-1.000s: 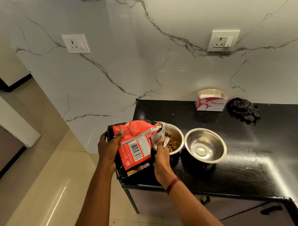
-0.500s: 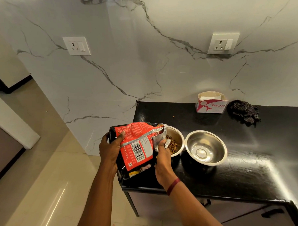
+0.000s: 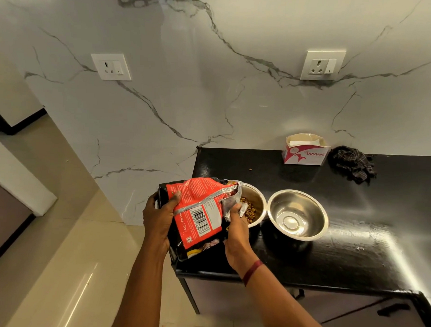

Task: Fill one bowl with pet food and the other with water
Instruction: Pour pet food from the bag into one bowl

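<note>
Off to the left a white wall socket [image 3: 111, 67] sits in the marbled wall, above pale floor tiles. Coming across, the person's left hand [image 3: 159, 216] is wrapped around the bottom end of a red and black pet food bag [image 3: 198, 211], thumb pressed on its printed face, so that end is firmly gripped. The bag is tipped on its side over the near left corner of the black counter [image 3: 353, 253], its silver-lined mouth leaning over the first steel bowl [image 3: 256, 201]. The right hand [image 3: 236, 233], a dark red band at its wrist, pinches the bag's open edge just beside that bowl's rim. Brown kibble [image 3: 249, 209] lies inside this bowl. Just beside it to the right, rims close or perhaps touching, stands the second steel bowl [image 3: 297, 214], shiny inside with only reflections showing. Further back against the wall rests an open tissue box [image 3: 305, 151], then a crumpled dark cloth [image 3: 352, 163] near it, with another socket [image 3: 322, 65] on the wall above.
</note>
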